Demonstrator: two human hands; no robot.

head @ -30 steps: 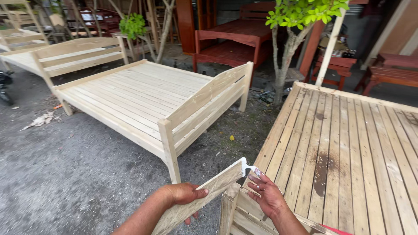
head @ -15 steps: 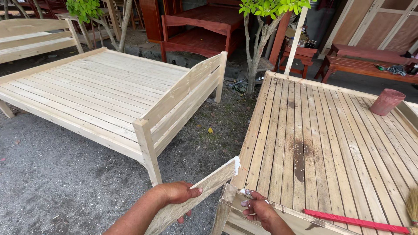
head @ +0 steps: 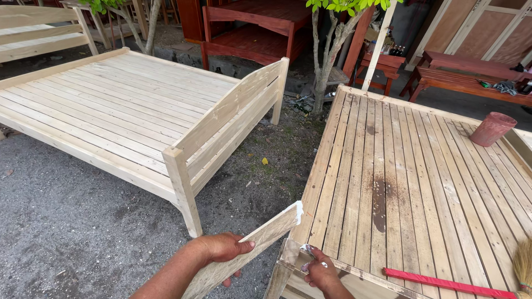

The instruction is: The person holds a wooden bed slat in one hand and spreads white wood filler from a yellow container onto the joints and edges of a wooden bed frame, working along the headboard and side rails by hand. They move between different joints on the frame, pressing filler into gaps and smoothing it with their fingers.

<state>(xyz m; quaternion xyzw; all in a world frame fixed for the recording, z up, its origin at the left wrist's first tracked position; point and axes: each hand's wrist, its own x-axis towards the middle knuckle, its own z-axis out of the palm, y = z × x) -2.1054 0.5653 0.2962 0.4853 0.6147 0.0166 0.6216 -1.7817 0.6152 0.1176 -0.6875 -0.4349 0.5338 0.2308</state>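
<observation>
Wooden board (head: 252, 249) is lying in the left hand (head: 224, 249), fingers gripping it, long axis running toward 2 o'clock. Right hand (head: 321, 274), nearer the bed frame corner (head: 289, 256), is pinching something small there, board end at its 11 o'clock.

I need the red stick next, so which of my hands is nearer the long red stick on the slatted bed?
Right. The right hand rests at the bed's near corner, just left of the long red stick; the left hand is farther left, holding the pale wooden plank.
</observation>
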